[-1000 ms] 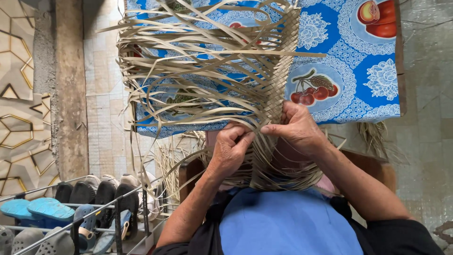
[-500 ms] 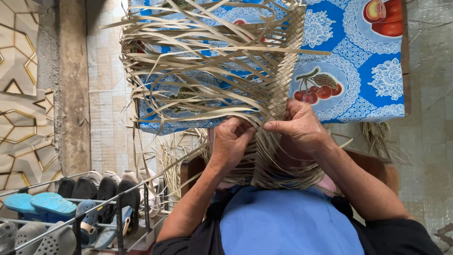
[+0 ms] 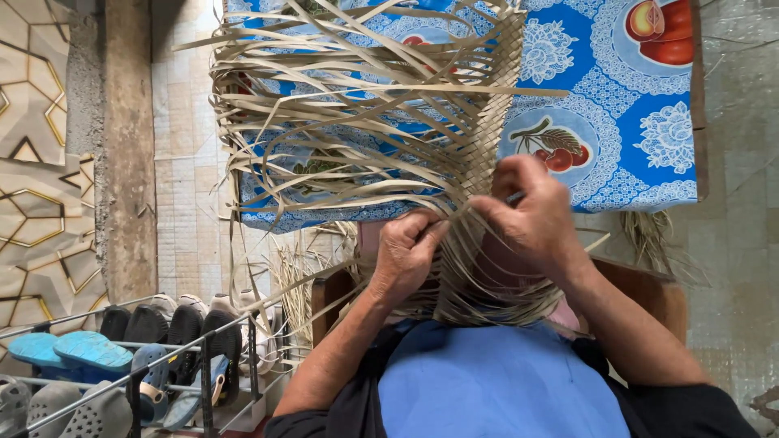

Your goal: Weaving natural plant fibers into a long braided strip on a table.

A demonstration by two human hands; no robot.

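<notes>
Head view shows the left hand (image 3: 406,255) and right hand (image 3: 531,215) both pinching strips of the woven palm-leaf mat (image 3: 487,122) over the blue-clothed surface (image 3: 649,122), one narrow band plaited, most loose strips (image 3: 324,122) unwoven.

No packages, labels, signs or screens

Blue fruit-patterned tablecloth (image 3: 649,105), shoe rack (image 3: 122,365), tiled floor (image 3: 187,186)
</notes>
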